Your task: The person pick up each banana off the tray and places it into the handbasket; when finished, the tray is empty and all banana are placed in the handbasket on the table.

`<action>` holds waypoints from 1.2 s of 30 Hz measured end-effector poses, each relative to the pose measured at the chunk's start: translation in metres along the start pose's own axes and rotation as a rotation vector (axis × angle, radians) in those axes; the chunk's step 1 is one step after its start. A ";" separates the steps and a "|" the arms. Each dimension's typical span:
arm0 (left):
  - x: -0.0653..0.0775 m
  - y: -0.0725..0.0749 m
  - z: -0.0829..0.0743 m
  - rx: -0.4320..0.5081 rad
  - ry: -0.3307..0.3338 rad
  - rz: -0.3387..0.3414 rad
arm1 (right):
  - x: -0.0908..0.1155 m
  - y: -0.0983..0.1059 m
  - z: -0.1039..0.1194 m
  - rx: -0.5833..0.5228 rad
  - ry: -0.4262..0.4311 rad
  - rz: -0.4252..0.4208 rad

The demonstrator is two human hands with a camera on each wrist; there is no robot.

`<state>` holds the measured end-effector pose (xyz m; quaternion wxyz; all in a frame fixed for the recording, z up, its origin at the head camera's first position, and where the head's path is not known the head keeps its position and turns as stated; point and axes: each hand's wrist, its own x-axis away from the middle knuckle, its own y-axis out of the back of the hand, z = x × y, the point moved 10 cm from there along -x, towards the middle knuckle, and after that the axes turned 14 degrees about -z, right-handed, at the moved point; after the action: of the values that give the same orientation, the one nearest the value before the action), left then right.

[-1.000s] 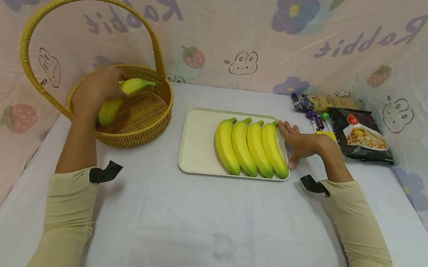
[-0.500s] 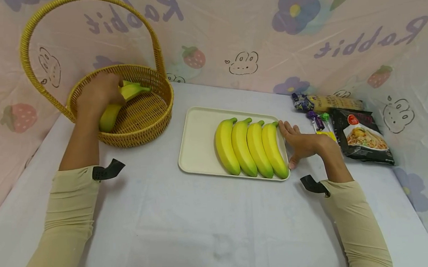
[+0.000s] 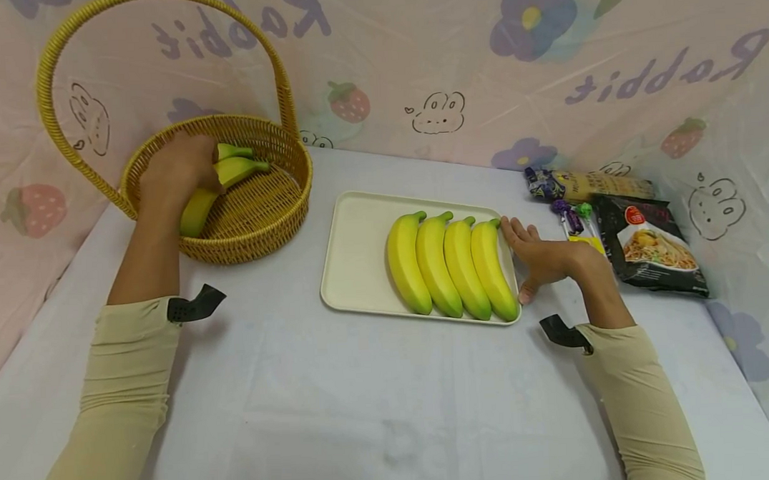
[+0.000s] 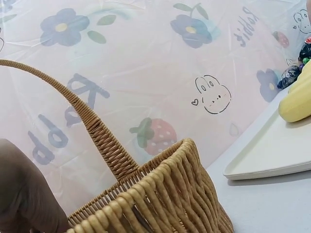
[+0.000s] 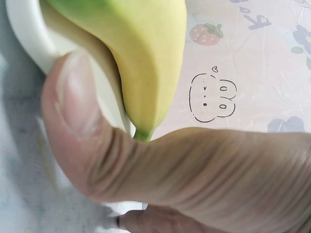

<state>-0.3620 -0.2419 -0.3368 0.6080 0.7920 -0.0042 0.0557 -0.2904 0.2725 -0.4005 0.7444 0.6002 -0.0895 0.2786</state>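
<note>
Inside the woven basket (image 3: 249,249) at the left, my left hand (image 3: 181,166) grips a yellow banana (image 3: 235,173) from above, its fingers curled over the middle. The stem end of another banana (image 3: 234,151) shows just behind; the rest is hidden by the hand. My right hand (image 3: 546,258), fingers spread and fairly straight, rests against the right edge of a cream tray (image 3: 358,255). Its thumb (image 5: 77,97) lies at the tray's rim in the right wrist view. Several bananas (image 3: 434,266) lie side by side on the tray's right part, stems pointing away.
A tall handle (image 3: 281,87) arches over the basket. At the back right lie a black noodle packet (image 3: 655,246), wrapped lollipops (image 3: 573,217) and a long tan-and-blue packet (image 3: 588,184). A printed sheet (image 3: 383,68) hangs behind the white-covered table (image 3: 314,400).
My left hand, blurred earlier, has settled slightly lower and to the right in the basket. The gripped banana's stem end has shifted down and left, uncovering another behind it. The right hand stays put.
</note>
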 end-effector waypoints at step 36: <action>0.000 0.008 -0.011 0.017 -0.038 -0.005 | -0.001 0.001 0.000 -0.006 -0.003 0.002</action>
<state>-0.3631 -0.2331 -0.3265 0.6011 0.7981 -0.0133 0.0391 -0.2912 0.2722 -0.4003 0.7457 0.5984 -0.0922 0.2782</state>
